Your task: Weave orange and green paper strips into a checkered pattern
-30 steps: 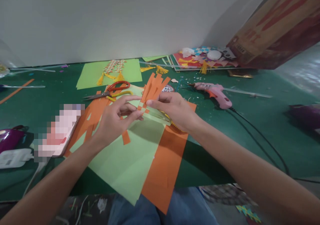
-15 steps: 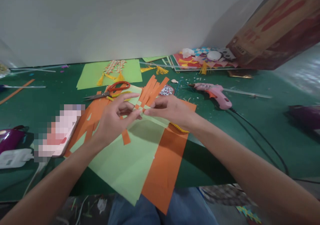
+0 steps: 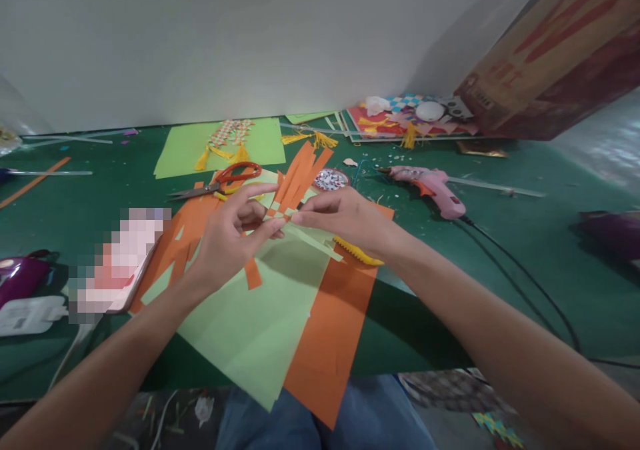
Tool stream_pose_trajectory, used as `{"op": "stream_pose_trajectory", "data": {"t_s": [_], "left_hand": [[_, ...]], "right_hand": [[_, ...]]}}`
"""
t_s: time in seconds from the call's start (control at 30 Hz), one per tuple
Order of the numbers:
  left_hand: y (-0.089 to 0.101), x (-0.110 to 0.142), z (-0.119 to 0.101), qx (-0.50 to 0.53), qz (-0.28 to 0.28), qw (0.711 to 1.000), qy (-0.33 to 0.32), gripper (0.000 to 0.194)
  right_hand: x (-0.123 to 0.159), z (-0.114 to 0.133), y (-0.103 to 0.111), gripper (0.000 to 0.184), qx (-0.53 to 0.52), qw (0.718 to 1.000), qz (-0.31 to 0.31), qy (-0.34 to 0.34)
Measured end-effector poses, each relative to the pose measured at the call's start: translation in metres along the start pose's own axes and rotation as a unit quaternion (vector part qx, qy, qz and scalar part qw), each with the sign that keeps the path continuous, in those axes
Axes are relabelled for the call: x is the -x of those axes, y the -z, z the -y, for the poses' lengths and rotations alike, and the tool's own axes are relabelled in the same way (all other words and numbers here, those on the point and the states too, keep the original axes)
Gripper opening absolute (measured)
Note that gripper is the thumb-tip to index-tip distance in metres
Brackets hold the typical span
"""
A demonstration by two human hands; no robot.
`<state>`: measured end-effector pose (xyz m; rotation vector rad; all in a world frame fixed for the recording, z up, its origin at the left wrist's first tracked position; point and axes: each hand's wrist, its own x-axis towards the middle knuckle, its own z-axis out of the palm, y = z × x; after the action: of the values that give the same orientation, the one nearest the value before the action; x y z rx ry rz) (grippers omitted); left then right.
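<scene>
We are handling strips of matt, smooth paper. We are working above matt paper sheets on a smooth, faintly glossy tabletop. We are noting metal scissor blades, smooth plastic scissor handles, a smooth plastic glue gun, a glossy plastic casing, fibrous thread tassels and denim cloth trousers.

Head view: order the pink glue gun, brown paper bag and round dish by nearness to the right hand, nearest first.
From the right hand:
1. Round dish: just beyond the hand.
2. Pink glue gun: to its right.
3. Brown paper bag: far back right, by the wall.
</scene>
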<state>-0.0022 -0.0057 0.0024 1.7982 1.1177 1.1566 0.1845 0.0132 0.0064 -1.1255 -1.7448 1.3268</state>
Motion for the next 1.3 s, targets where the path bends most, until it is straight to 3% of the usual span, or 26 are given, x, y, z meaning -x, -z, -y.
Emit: {"op": "stream_pose_trajectory", "data": {"t_s": [0.2, 0.3, 0.37, 0.47, 0.53, 0.57, 0.63, 0.73, 0.87, 0.97, 1.0, 1.1, 1.23, 1.3], "left_hand": [[0.0, 0.0, -0.001, -0.018, 0.0, 1.0, -0.009, 0.042], [0.0, -0.001, -0.002, 0.01, 0.001, 1.0, 0.023, 0.05], [0.0, -0.002, -0.003, 0.075, 0.011, 0.994, 0.072, 0.05], [0.002, -0.005, -0.002, 0.192, 0.033, 0.963, 0.187, 0.044], [0.003, -0.007, -0.001, 0.218, 0.059, 0.943, 0.244, 0.041], [0.004, -0.007, -0.001, 0.216, 0.071, 0.94, 0.254, 0.04], [0.005, -0.008, 0.0, 0.202, 0.082, 0.946, 0.241, 0.044], [0.005, -0.007, -0.001, 0.163, 0.05, 0.965, 0.201, 0.044], [0.003, -0.005, -0.003, 0.076, 0.001, 0.987, 0.144, 0.04], [0.003, -0.004, -0.003, 0.023, -0.045, 0.993, 0.107, 0.037], [0.003, -0.004, -0.002, 0.013, -0.06, 0.994, 0.095, 0.036], [0.004, -0.004, 0.0, 0.002, -0.096, 0.993, 0.064, 0.034], [0.004, -0.004, 0.0, -0.035, -0.124, 0.99, 0.051, 0.031], [0.003, -0.003, -0.003, -0.058, -0.124, 0.989, 0.047, 0.03]], "right_hand": [[0.001, 0.002, -0.001, 0.022, 0.019, 0.999, -0.006, 0.032], [0.001, 0.0, -0.003, 0.017, 0.09, 0.987, -0.059, 0.12], [-0.001, -0.005, -0.004, 0.016, 0.189, 0.942, -0.133, 0.242], [-0.004, -0.014, -0.003, 0.018, 0.347, 0.815, -0.204, 0.416], [-0.005, -0.019, -0.002, 0.017, 0.426, 0.747, -0.21, 0.465], [-0.006, -0.02, -0.002, 0.016, 0.453, 0.727, -0.209, 0.472], [-0.006, -0.022, -0.002, 0.016, 0.485, 0.715, -0.207, 0.46], [-0.007, -0.022, -0.003, 0.026, 0.474, 0.756, -0.227, 0.39], [-0.007, -0.017, -0.003, 0.034, 0.349, 0.859, -0.287, 0.239], [-0.007, -0.011, -0.003, 0.013, 0.257, 0.93, -0.243, 0.101], [-0.006, -0.01, -0.003, 0.014, 0.242, 0.944, -0.212, 0.066], [-0.003, -0.007, -0.007, 0.029, 0.233, 0.962, -0.139, 0.042], [0.001, -0.007, -0.016, 0.048, 0.226, 0.966, -0.101, 0.074], [0.003, -0.008, -0.02, 0.048, 0.229, 0.965, -0.086, 0.093]]}}
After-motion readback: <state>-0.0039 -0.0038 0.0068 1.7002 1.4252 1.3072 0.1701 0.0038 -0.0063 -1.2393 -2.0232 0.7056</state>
